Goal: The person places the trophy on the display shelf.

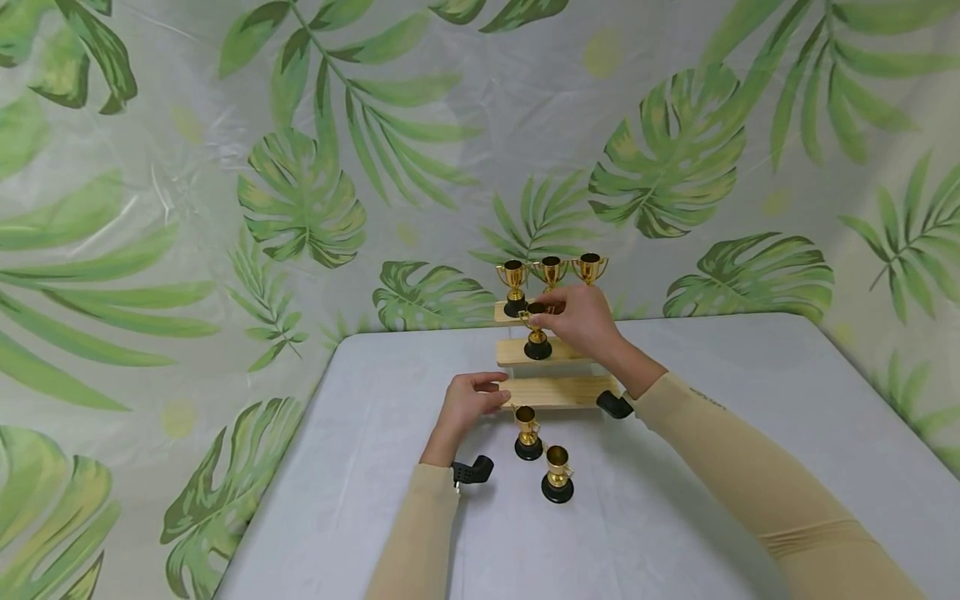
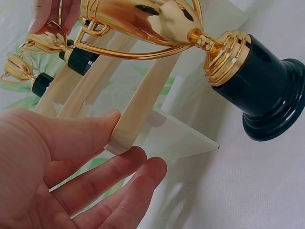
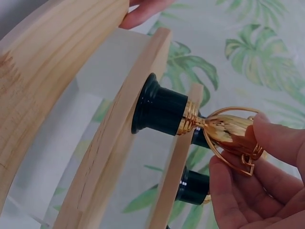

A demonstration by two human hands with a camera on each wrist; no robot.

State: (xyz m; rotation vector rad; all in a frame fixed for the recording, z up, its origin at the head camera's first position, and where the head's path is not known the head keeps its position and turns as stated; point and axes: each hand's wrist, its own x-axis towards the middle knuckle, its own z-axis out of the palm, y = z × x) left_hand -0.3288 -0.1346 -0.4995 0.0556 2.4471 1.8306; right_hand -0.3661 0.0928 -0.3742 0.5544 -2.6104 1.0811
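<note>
Head view: the table [image 1: 750, 433], covered in a pale grey cloth, stands against a leaf-printed backdrop [image 1: 300, 192] that wraps its far and left edges. At the middle of the far edge stands a three-tier wooden stand [image 1: 558, 392], its steps rising toward the backdrop; the left wrist view shows clear plastic side panels under the planks.

The top step carries three gold trophies [image 1: 551, 271] in a row, each on a black base. The middle step carries one gold trophy [image 1: 537, 333], upright, with its base flat on the plank near the left end. The right hand [image 1: 581, 321] pinches this trophy at the cup and handle between thumb and fingertips; the right wrist view confirms the fingers [image 3: 238, 191] closed round the handle and the base seated on the plank.

The left hand [image 1: 468, 404] rests at the left end of the bottom step. Its fingers are straight and relaxed, with the thumb [image 2: 71, 133] touching the plank end and the fingertips just below it; it grips nothing.

Two further trophies stand on the table just in front of the stand: the nearer-stand trophy [image 1: 528, 435] directly before the bottom step, and the front trophy [image 1: 558, 477] slightly to its right, closer to the near edge. Both are upright and apart from each other.
</note>
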